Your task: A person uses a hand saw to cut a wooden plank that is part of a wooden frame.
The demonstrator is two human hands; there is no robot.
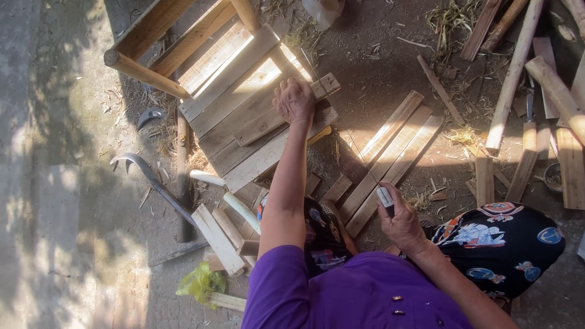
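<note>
Left hand (pixel 294 100) lies flat, fingers spread, on a short weathered wooden slat (pixel 286 111) atop the grey plank panel (pixel 244 122). Right hand (pixel 399 220) clenches a small white tape measure (pixel 385 197), its tape stretched toward the panel. Bare dirt ground (pixel 378 67), sunlit, strewn with loose planks (pixel 390 155); a curved sickle (pixel 149 176) lies at left.

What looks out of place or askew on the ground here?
A short slat lies skewed across the wooden panel under the left hand. A curved blade lies loose on the ground near offcuts. The right hand holds a tape measure.
</note>
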